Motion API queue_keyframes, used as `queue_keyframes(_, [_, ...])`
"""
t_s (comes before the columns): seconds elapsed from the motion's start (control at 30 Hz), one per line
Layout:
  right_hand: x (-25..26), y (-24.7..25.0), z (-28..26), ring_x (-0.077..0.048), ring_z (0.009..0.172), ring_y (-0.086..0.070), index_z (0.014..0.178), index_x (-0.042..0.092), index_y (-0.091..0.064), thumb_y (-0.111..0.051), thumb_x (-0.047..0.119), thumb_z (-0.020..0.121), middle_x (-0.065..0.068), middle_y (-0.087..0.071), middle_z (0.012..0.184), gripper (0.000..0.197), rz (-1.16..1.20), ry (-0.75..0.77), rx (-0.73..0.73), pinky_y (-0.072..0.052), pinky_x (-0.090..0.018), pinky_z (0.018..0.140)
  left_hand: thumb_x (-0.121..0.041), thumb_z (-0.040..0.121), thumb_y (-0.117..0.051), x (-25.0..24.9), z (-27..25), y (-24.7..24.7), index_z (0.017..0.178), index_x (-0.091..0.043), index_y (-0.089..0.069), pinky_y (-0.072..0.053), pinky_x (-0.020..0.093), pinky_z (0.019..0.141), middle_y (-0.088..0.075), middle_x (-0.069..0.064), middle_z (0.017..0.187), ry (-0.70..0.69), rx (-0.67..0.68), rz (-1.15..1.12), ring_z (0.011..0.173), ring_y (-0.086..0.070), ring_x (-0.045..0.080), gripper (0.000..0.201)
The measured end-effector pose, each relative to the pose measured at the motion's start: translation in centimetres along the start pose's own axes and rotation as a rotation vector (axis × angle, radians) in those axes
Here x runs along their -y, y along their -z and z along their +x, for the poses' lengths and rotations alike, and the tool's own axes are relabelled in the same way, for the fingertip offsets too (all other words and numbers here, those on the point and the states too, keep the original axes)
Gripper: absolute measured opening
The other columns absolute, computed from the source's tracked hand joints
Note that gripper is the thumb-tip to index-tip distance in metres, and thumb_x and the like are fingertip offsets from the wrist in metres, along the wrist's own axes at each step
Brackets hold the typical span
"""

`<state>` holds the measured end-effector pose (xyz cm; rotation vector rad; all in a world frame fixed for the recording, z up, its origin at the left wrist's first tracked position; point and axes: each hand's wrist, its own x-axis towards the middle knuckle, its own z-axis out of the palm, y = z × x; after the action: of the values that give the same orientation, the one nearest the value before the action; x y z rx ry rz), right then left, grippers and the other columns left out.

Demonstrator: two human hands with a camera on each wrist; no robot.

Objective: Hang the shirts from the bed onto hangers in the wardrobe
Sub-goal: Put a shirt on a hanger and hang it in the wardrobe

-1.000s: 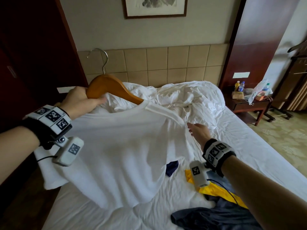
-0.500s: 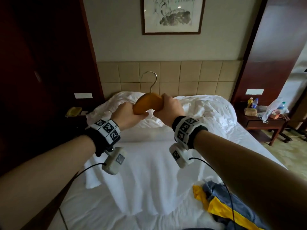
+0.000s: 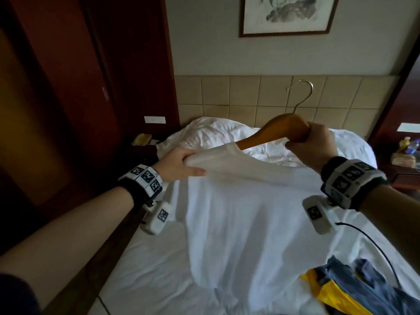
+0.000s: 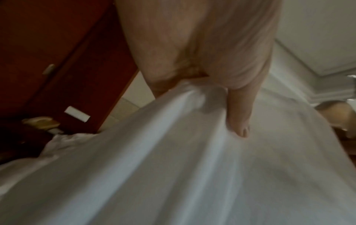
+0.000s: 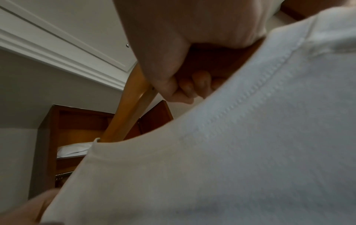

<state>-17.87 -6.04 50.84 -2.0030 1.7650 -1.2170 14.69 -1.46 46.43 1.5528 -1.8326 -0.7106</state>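
Note:
A white T-shirt (image 3: 245, 208) hangs over the bed from a wooden hanger (image 3: 279, 130) with a metal hook (image 3: 302, 94). My right hand (image 3: 311, 144) grips the hanger's right arm, seen close in the right wrist view as fingers (image 5: 194, 86) curled round the wood (image 5: 125, 118). The hanger's left arm runs inside the shirt's neck opening. My left hand (image 3: 181, 165) pinches the shirt's left shoulder, thumb (image 4: 238, 115) pressed on the cloth (image 4: 173, 167).
A grey and yellow garment (image 3: 359, 289) lies on the bed (image 3: 145, 269) at lower right. Crumpled white bedding (image 3: 216, 135) sits by the tiled headboard. Dark wooden panelling (image 3: 91, 87) stands left; a nightstand (image 3: 404, 169) with bottles stands right.
Both hands were close together on the hanger's middle; now they are apart. My left hand has let go of the hanger and taken the shirt's shoulder, and the hanger has tilted right.

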Motion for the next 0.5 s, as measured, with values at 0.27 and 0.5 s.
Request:
queue_keyframes(0.27, [0.1,0.3,0.9,-0.03,0.066,-0.055,0.077,0.002,-0.062,-0.073,0.007,0.071,-0.016,-0.061,0.068,0.013,0.015,0.066,-0.031,-0.044,-0.036,0.06,-0.04,0.067,-0.089,8.2,-1.8,-0.9,0.095,-0.015,-0.07,-0.056,0.033,0.082,-0.074,0.001,0.092,0.299,-0.019,0.083,0.09,-0.07,0.017,0.042])
queue_keyframes(0.5, [0.3,1.3,0.8,-0.033,0.076,-0.057,0.083,0.004,-0.065,-0.072,0.009,0.073,-0.014,-0.063,0.073,0.013,-0.037,0.059,-0.048,-0.045,-0.038,0.066,-0.015,0.082,-0.079,13.0,-4.2,-1.6,0.058,-0.027,-0.051,-0.035,0.011,0.049,-0.053,-0.018,0.054,0.304,-0.079,0.222,0.058,-0.053,0.004,0.039])
